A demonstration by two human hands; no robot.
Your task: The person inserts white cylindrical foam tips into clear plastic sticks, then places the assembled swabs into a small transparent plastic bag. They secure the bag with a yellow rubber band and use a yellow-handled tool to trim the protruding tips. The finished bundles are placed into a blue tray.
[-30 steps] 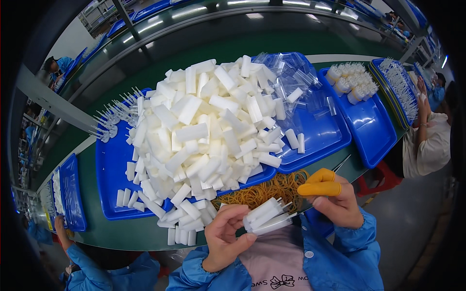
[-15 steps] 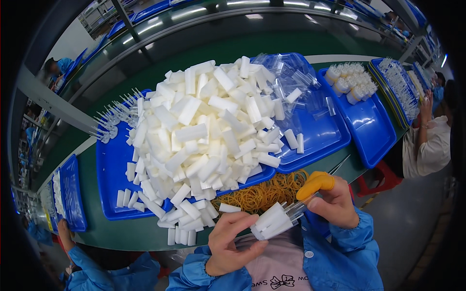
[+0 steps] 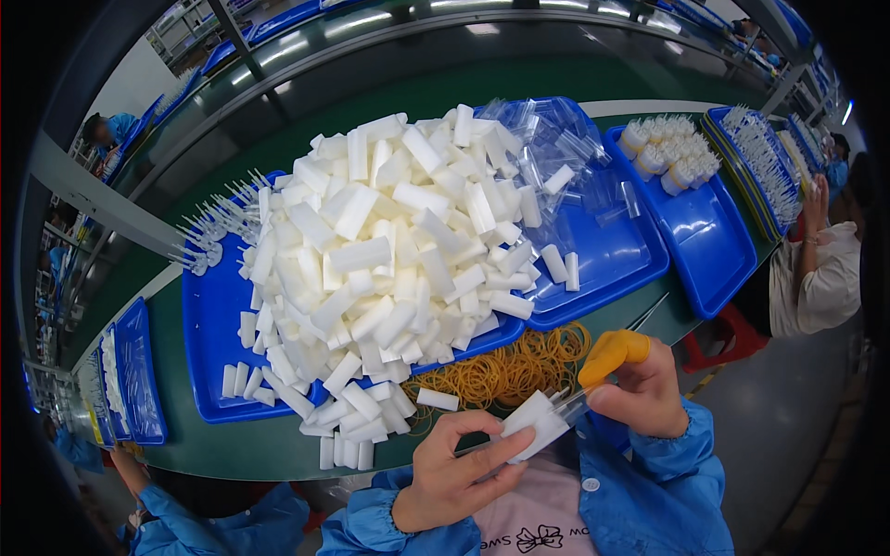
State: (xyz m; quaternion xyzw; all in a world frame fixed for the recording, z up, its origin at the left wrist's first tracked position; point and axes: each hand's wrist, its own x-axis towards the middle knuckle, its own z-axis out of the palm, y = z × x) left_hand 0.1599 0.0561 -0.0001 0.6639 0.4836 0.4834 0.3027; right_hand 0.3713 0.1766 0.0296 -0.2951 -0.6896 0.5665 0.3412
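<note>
Here, white bundle (image 3: 549, 428): blocky and flat-sided, thin clear parts (image 3: 576, 408) jutting from its right end, held before a pink shirt (image 3: 528, 508) at the table (image 3: 232, 455)'s near edge.
Left hand (image 3: 447, 477): closed around the bundle, fingers across its side.
Yellow-capped right hand (image 3: 642, 394): fingers bent by the clear parts; from where I stand, I cannot tell its grip.

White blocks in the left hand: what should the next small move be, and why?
Perhaps ease the clear plastic gently toward the white blocks with the right hand: the left hand holds the blocks, and the plastic shows between them and the right hand.
</note>
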